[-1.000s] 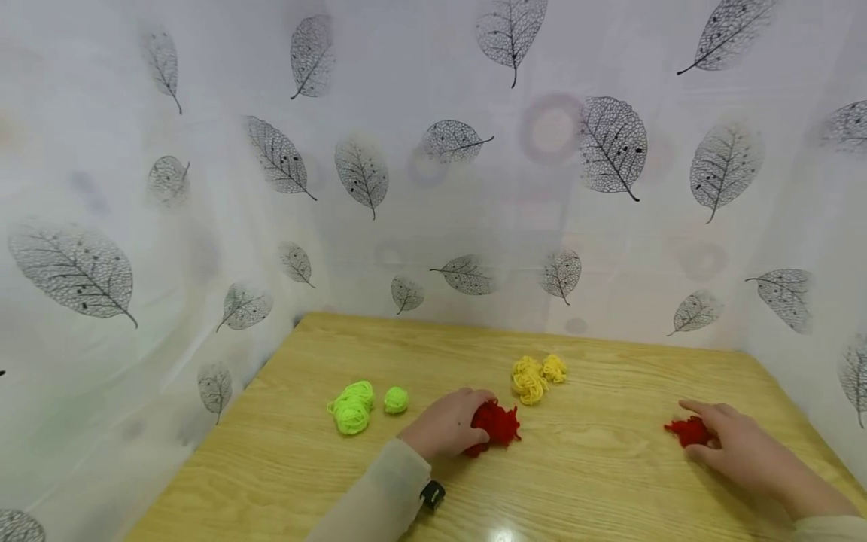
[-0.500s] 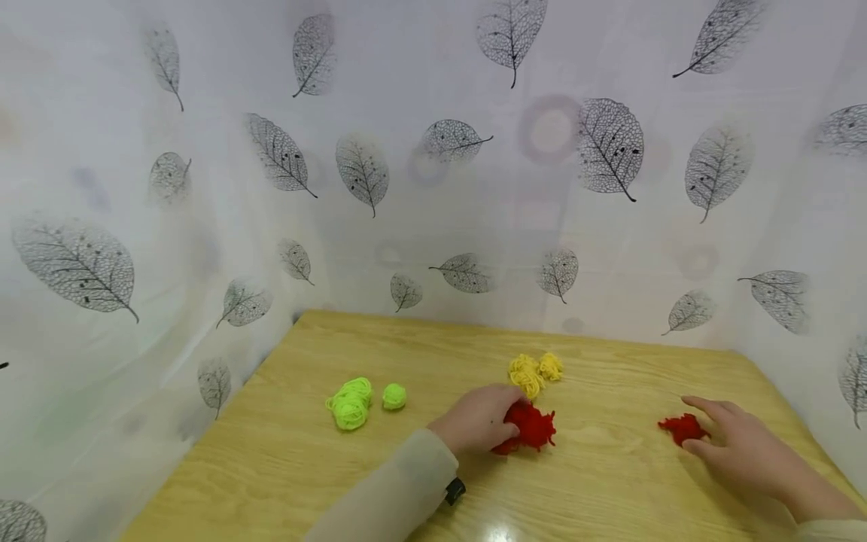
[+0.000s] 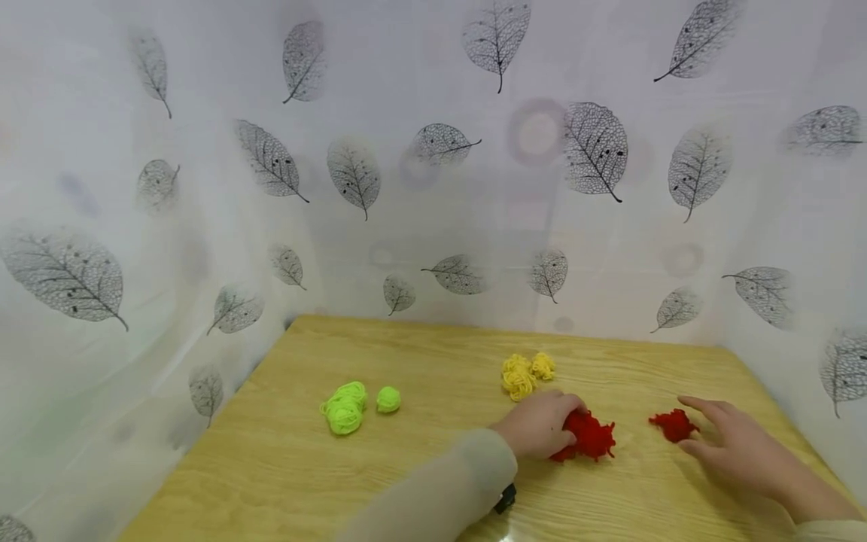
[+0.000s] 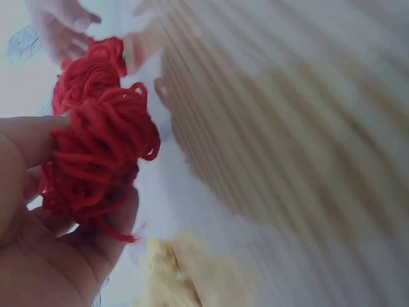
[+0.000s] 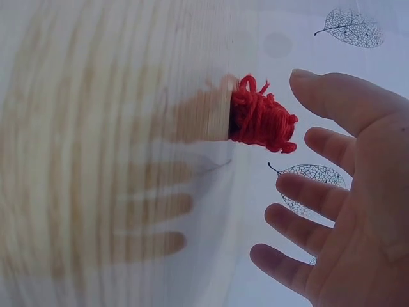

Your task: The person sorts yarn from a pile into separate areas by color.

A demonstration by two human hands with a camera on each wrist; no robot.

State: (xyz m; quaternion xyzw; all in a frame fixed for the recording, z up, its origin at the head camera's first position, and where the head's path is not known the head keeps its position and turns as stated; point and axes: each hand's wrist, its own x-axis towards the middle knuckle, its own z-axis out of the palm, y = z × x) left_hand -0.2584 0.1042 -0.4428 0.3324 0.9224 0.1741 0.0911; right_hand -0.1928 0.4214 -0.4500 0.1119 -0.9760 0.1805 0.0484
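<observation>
A large bundle of red yarn (image 3: 588, 438) is gripped by my left hand (image 3: 542, 425), fingers on one side and thumb on the other. In the left wrist view the loops of the red yarn bundle (image 4: 102, 141) bulge out between the fingers. A smaller red yarn bundle (image 3: 674, 426) lies on the table to the right. Beside it is my right hand (image 3: 734, 448), fingers spread and relaxed. The right wrist view shows a gap between that hand (image 5: 358, 192) and the small red yarn bundle (image 5: 263, 118).
Two bundles of yellow yarn, a bigger one (image 3: 518, 378) and a smaller one (image 3: 543, 366), lie farther back. To the left are a big lime-green bundle (image 3: 345, 408) and a small lime-green ball (image 3: 388, 400). A leaf-printed curtain (image 3: 433, 188) surrounds the wooden table (image 3: 284, 482).
My left hand has carried the large red bundle rightward, closer to the small one. My right hand has come away from the small red bundle, which stays on the table.
</observation>
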